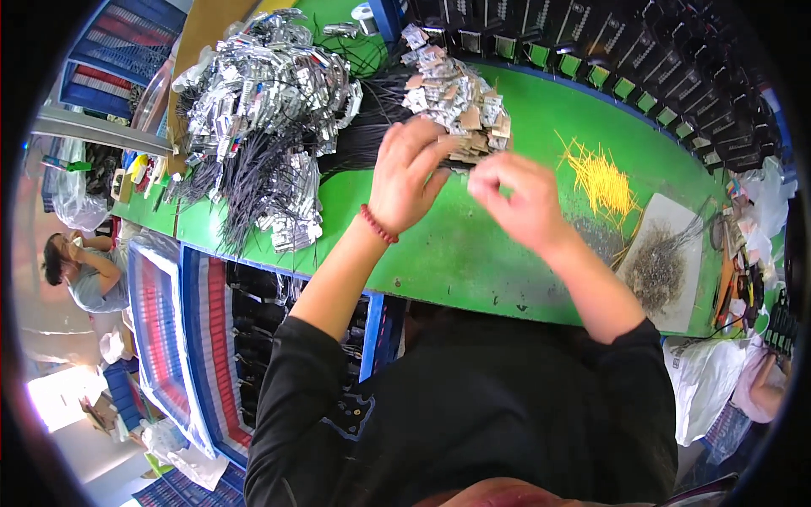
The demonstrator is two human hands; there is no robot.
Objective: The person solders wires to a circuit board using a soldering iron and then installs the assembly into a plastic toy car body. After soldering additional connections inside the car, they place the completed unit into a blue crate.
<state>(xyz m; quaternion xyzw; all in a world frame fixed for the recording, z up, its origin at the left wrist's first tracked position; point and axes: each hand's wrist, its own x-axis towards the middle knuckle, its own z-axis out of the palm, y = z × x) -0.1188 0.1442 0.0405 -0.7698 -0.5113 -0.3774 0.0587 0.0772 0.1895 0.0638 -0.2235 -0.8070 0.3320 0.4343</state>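
Note:
My left hand (404,176), with a red bead bracelet at the wrist, is stretched over the near side of a heap of small silver and tan pieces (456,97). Its fingers are apart and its thumb points toward my right hand. Just to the right, my right hand (522,201) hovers above the green table (448,253), thumb and fingers pinched together. Motion blurs those fingertips, so whatever lies between them cannot be made out. Black cables (359,150) run from the heap toward the left, partly behind my left hand.
A large mound of silver metal parts with black wires (262,89) covers the table's left. Thin yellow strips (601,182) lie at right, beside a pale board (672,317) with dark scraps. Black racks with green pieces (583,72) line the far edge. A person (93,270) sits at far left.

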